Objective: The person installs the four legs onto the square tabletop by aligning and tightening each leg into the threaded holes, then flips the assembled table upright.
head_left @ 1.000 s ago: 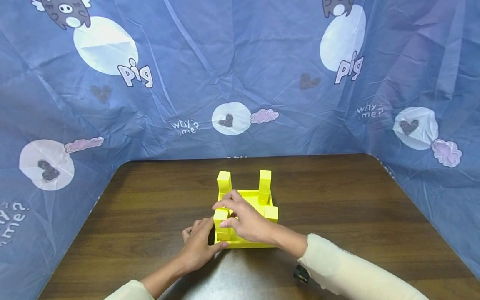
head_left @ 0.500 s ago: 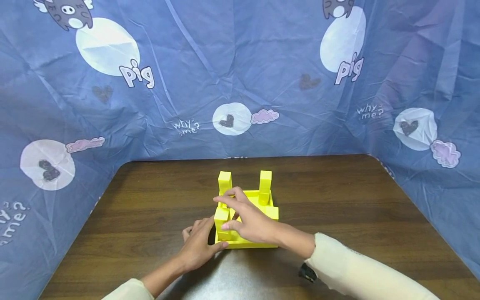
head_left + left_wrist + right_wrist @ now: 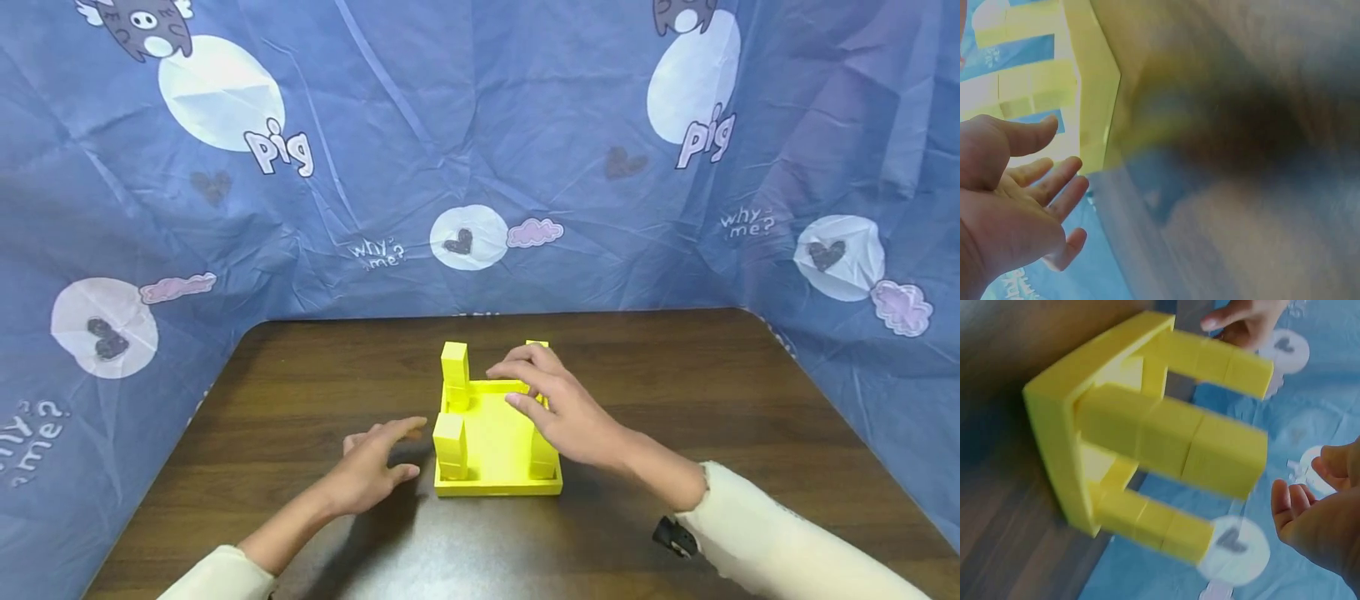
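A shallow yellow tray [image 3: 498, 490] stands on the table, with an upright column of stacked yellow blocks in each corner. The front left column [image 3: 451, 446] and back left column [image 3: 455, 371] show plainly. My right hand [image 3: 566, 412] hovers over the tray's right side, fingers loosely bent and holding nothing, partly hiding the front right column [image 3: 543, 457] and most of the back right column [image 3: 537, 342]. In the right wrist view, a gap separates it from the nearest column [image 3: 1172, 437]. Left of the tray, my left hand [image 3: 365, 471] is apart from it, fingers spread.
The brown wooden table [image 3: 315, 392] extends on all sides of the tray. A blue printed cloth [image 3: 390, 167] hangs behind the table and along both sides. A small black device [image 3: 675, 537] sits at the right sleeve.
My left hand has let go of the tray's left edge and moved left. My right hand has left the front left column and moved right. The tray and columns keep their arrangement.
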A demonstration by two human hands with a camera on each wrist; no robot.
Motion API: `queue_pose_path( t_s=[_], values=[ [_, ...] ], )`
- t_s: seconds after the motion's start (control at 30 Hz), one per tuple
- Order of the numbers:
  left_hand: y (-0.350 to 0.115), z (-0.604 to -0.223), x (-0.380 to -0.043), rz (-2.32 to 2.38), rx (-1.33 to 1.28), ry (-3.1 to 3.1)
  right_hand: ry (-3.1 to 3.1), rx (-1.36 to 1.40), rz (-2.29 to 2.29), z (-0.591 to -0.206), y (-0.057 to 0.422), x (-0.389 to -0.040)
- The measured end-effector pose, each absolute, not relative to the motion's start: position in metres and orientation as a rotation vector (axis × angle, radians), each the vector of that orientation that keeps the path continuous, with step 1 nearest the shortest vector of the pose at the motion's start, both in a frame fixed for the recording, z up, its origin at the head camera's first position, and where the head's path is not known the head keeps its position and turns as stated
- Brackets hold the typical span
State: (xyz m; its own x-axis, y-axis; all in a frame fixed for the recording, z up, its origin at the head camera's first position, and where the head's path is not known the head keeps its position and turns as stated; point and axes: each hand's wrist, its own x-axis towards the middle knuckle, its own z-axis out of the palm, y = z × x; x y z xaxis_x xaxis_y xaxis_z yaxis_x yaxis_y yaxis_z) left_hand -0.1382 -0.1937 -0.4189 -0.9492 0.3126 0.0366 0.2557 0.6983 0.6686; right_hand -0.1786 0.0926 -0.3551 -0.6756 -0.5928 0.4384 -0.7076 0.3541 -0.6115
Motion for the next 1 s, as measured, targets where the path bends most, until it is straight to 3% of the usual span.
queue_pose_path(
  t_s=[0.53, 1.0],
  values=[
    [-0.193, -0.424, -0.156, 0.849, 0.596, 2.986, -2.603, 0.976, 1.044, -0.378, 0.142, -0.2],
    [-0.19, -0.438, -0.174, 0.393, 0.869, 3.126, -2.697, 1.14, 0.452, -0.423, 0.16, -0.206]
  ],
)
